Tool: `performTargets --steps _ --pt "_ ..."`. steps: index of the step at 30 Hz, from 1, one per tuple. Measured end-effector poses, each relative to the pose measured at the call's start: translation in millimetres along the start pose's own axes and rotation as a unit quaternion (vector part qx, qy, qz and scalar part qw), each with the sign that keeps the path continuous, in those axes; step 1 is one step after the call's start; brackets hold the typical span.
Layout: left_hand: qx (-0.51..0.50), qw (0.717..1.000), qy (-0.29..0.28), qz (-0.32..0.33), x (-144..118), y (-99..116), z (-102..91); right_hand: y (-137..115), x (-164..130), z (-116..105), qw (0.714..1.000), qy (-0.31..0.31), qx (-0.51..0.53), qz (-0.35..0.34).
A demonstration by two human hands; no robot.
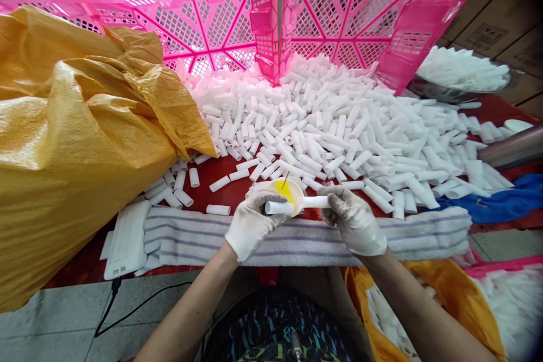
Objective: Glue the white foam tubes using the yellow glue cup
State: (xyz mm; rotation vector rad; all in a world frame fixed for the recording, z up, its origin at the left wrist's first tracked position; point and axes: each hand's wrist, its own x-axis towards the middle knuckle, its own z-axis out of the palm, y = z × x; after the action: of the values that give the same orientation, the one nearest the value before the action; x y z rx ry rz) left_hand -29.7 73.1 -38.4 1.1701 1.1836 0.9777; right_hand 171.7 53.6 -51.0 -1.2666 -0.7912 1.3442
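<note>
Gripping the two ends of what looks like one joined white tube (297, 204), both gloved hands meet near the middle of the scene, just above a striped towel (424, 232) laid along the near edge of the red table (237, 189). The left hand (251, 224) has its fingers curled closed around the tube's left end, and the right hand (354, 220) pinches the right end between thumb and fingers. Whether the tube is one piece or two pushed together cannot be told. Just behind the tube sits a small dish of yellow paste (288, 189) with a thin stick standing in it. Farther off spreads a big heap of short white tubes (339, 119), reaching back to two pink crates (212, 17) tipped on their sides. A bulging yellow sack (72, 141) fills the left side. At the far right a metal bowl (441, 92) holds more white tubes, and blue cloth (504, 203) lies by the towel's right end.
</note>
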Motion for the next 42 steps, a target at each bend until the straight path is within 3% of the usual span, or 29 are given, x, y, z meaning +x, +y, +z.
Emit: performTargets --steps 3,5,11,16,19,21,24,25,26,27,30,32,34,36,37,38,39,42 --pt "-0.016 0.999 -0.025 -0.026 -1 5 -4.2 0 -1 -7 0.999 0.025 -0.011 -0.024" --pt "0.0 0.999 -0.045 0.004 -4 6 -5.5 -2 -5 -10 0.998 0.039 -0.043 -0.038" --pt "0.224 0.963 -0.071 0.133 -15 -4 4.7 -15 -20 -3 0.98 0.067 -0.143 -0.118" --pt "0.256 0.938 -0.13 0.193 -18 -1 7.4 -21 -25 -3 0.969 0.03 -0.204 -0.136" --pt "0.28 0.935 -0.135 0.169 -19 7 6.9 -20 -28 -6 0.954 -0.009 -0.26 -0.151" --pt "0.275 0.949 -0.126 0.089 -19 11 9.9 -20 -32 -5 0.908 -0.057 -0.353 -0.219" --pt "0.224 0.96 -0.162 -0.054 -21 10 22.5 -17 -39 2 0.75 -0.115 -0.523 -0.388" --pt "0.214 0.959 -0.171 -0.074 -23 7 28.5 -14 -42 5 0.707 -0.112 -0.551 -0.43" --pt "0.211 0.96 -0.167 -0.078 -25 4 35.0 -11 -44 8 0.686 -0.096 -0.559 -0.455" --pt "0.216 0.963 -0.142 -0.069 -28 1 41.7 -7 -45 10 0.689 -0.063 -0.553 -0.464" --pt "0.245 0.969 -0.034 -0.017 -35 -5 58.5 3 -50 8 0.745 0.061 -0.519 -0.414" --pt "0.259 0.966 -0.014 0.013 -38 -4 64.4 5 -55 0 0.76 0.105 -0.52 -0.376" --pt "0.252 0.965 -0.076 0.012 -38 1 65.9 2 -62 -11 0.736 0.09 -0.54 -0.398" --pt "0.233 0.958 -0.166 -0.017 -38 7 66.0 -5 -67 -17 0.69 0.04 -0.564 -0.451" --pt "0.231 0.954 -0.188 -0.028 -38 10 66.5 -7 -69 -17 0.676 0.029 -0.568 -0.469" --pt "0.241 0.953 -0.183 -0.03 -38 12 68.0 -8 -70 -15 0.678 0.034 -0.565 -0.469" --pt "0.264 0.952 -0.15 -0.022 -39 12 70.4 -8 -70 -11 0.699 0.06 -0.553 -0.449" --pt "0.342 0.937 -0.033 0.057 -45 9 81.1 -2 -66 -1 0.813 0.167 -0.464 -0.31"
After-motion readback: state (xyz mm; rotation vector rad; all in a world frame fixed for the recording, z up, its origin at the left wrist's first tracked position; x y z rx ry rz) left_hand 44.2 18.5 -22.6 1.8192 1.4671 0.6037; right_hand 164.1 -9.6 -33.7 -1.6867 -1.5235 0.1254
